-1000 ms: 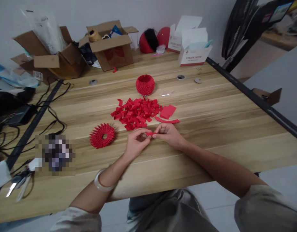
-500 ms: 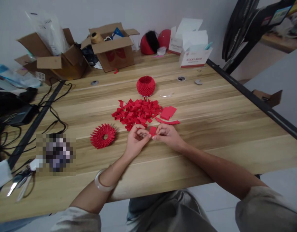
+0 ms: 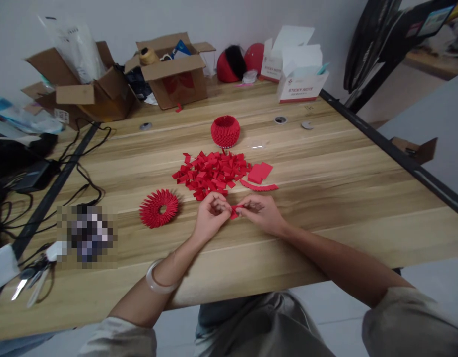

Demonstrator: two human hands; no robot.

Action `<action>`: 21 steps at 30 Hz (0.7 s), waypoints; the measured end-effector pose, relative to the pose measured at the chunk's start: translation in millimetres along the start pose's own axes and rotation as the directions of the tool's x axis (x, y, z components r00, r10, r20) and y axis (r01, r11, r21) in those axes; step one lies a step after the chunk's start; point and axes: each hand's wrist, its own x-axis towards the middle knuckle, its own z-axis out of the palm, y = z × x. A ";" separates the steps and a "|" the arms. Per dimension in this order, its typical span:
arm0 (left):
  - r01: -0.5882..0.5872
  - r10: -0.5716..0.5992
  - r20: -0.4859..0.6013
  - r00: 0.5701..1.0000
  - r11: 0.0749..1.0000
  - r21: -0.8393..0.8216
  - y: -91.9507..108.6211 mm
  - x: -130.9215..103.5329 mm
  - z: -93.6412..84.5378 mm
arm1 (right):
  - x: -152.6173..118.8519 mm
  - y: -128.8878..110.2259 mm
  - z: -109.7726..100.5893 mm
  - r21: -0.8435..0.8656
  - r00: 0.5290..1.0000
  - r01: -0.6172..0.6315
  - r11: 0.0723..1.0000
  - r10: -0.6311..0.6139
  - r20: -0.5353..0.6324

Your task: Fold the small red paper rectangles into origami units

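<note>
A small red paper piece [image 3: 234, 212] is pinched between my left hand [image 3: 213, 214] and my right hand [image 3: 261, 213], above the wooden table near its front. Fingertips of both hands cover part of it. Just beyond my hands lies a loose pile of red folded paper pieces [image 3: 212, 171]. Flat red sheets [image 3: 260, 172] and a curved red strip [image 3: 259, 187] are to the right of the pile. Left of my left hand rests a spiky red paper ring [image 3: 159, 208]. Behind the pile stands a round red paper bowl [image 3: 225, 132].
Open cardboard boxes [image 3: 180, 87] stand at the back left, white sticky note boxes [image 3: 301, 89] at the back right. Black cables [image 3: 83, 173] and keys [image 3: 30, 277] lie on the left. A black fan [image 3: 366, 54] stands beyond the right edge.
The red paper between my fingertips has turned and now shows as a narrower, folded shape, a little lower. My right hand's fingers have shifted over it.
</note>
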 end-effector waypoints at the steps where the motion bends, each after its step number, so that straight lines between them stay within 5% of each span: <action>1: 0.001 -0.001 -0.002 1.000 1.000 0.004 0.4 -0.1 0.0 | -0.5 0.1 0.2 -0.020 1.000 0.013 1.000 -0.013 0.000; 7: 0.001 -0.002 -0.010 1.000 1.000 -0.030 1.2 0.5 -0.3 | -0.9 -2.7 -1.1 -0.232 0.977 0.209 0.950 -0.213 0.007; 13: 0.084 -0.088 -0.015 0.996 0.984 -0.160 0.3 2.6 -1.5 | 1.3 -4.3 -8.7 -0.445 0.806 0.574 0.688 -0.571 0.158; 17: 0.164 -0.172 -0.003 0.985 0.945 -0.284 -0.1 3.0 -1.0 | 2.6 -0.1 -14.1 -0.482 0.749 0.643 0.596 -0.620 0.233; 21: 0.155 -0.166 -0.014 0.986 0.942 -0.297 0.3 3.0 -0.5 | 1.4 4.6 -16.5 -0.502 0.791 0.608 0.615 -0.523 0.318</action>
